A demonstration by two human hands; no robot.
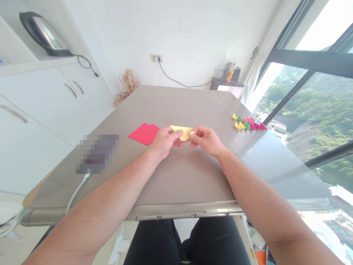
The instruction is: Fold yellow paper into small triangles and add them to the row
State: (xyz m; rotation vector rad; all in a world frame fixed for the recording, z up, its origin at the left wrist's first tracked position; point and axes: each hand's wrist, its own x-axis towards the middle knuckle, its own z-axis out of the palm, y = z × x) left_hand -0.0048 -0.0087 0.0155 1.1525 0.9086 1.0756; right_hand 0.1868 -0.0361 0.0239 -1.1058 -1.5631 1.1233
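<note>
Between my two hands, above the middle of the table, is a small piece of folded yellow paper [184, 133]. My left hand [165, 140] pinches its left part, with the thumb lying on the front face. At the right end, my right hand [205, 139] grips the paper between thumb and fingers. The fingers behind the paper are partly hidden. Just left of my left hand lie flat sheets of red paper [143, 133], partly covered by that hand.
Two rows of small folded paper boats [249, 123] in yellow, green and pink stand at the table's right. A blurred-out device [97, 154] with a white cable [75, 193] lies at left. The grey table [182, 103] reaches toward the wall; a window [309, 84] is at right.
</note>
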